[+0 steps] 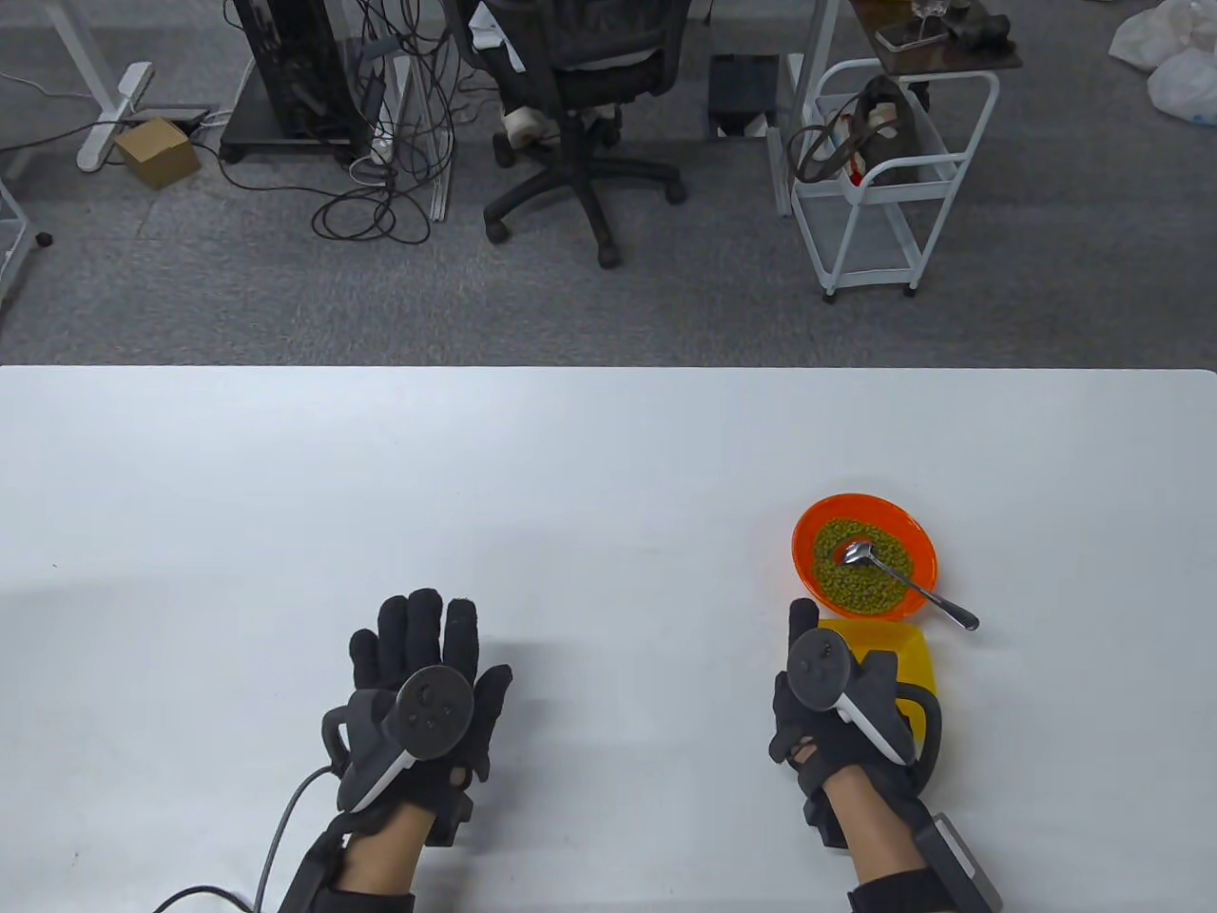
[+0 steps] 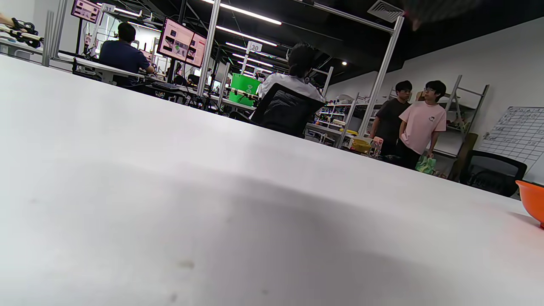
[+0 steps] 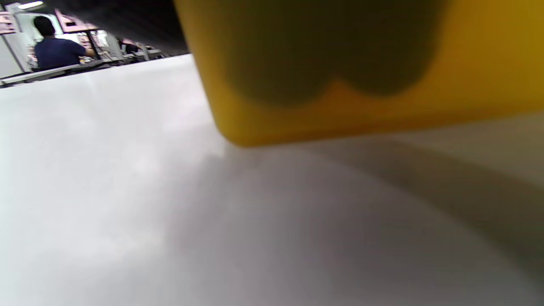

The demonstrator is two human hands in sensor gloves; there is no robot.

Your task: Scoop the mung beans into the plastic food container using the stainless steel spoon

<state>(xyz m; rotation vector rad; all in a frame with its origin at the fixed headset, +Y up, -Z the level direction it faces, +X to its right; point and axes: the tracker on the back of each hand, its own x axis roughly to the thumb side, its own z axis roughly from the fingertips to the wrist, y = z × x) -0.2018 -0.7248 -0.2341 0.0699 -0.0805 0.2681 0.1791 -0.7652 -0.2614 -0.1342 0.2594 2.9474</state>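
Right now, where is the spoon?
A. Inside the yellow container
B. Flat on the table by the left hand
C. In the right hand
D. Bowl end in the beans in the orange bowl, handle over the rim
D: in the table view the spoon lies with its bowl end in the beans of the orange bowl, its handle sticking out over the rim, and neither hand touches it.

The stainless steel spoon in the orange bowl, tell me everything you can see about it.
The stainless steel spoon is shiny, bare metal, with a small oval bowl and a slim handle. Its bowl end lies on the green mung beans in the round orange plastic bowl. The handle runs toward the near right, crosses the bowl's rim and juts out past it over the white table. Neither hand touches it; it looks empty of beans, though the view is small.
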